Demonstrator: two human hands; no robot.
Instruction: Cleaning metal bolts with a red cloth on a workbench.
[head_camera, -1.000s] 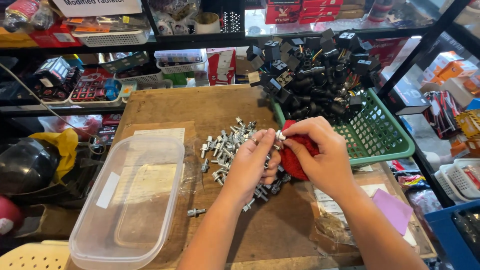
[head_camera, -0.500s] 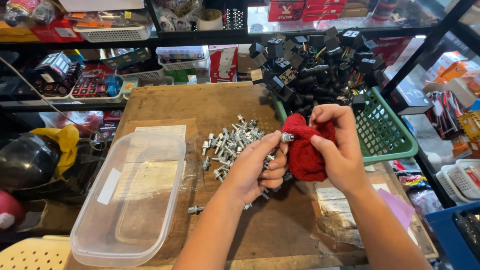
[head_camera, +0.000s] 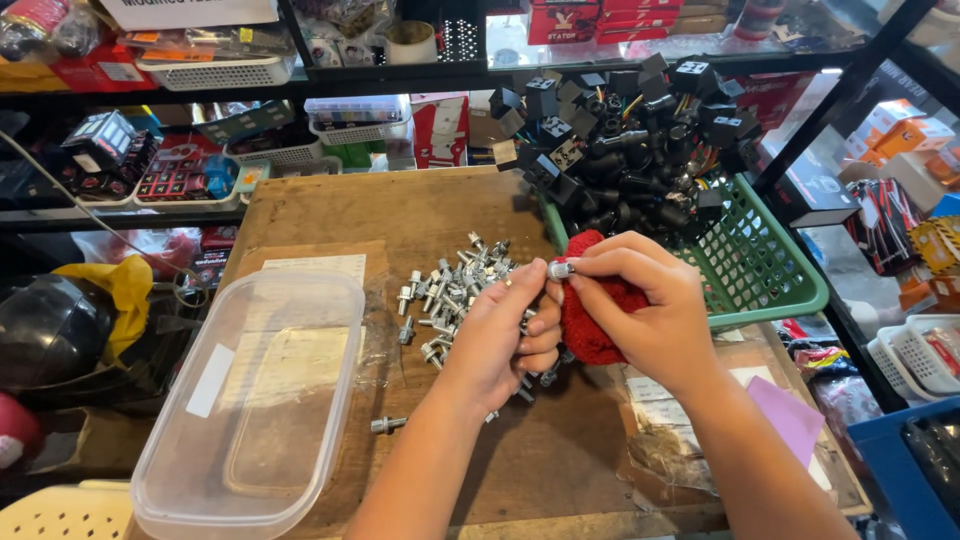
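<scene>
Bolts (head_camera: 455, 295) are lying in a loose silver pile near the middle of the wooden tabletop (head_camera: 400, 215), toward its far edge. The left hand (head_camera: 505, 335) is resting over the right side of that pile with its fingers curled together; whether anything is held inside them cannot be told. The right hand (head_camera: 645, 305) is sitting just beside it, touching it at the fingertips, and is clamping a red cloth (head_camera: 590, 330) bunched against its palm. Thumb and forefinger of that hand are pinching 1 small bolt (head_camera: 560, 268) by its head, with the cloth wrapping the rest of it.

A single stray bolt (head_camera: 387, 424) is lying apart from the pile, nearer the front edge. A clear plastic container (head_camera: 250, 400) is occupying the left front corner of the tabletop, partly overhanging it. A green basket (head_camera: 770, 270) is standing at the right edge, heaped with black plastic parts (head_camera: 630, 120) that are spilling above its rim. Papers and a pink slip (head_camera: 790, 415) are lying under the right forearm near the right front corner. Shelves (head_camera: 300, 80) crowded with boxed goods are standing behind the far edge.
</scene>
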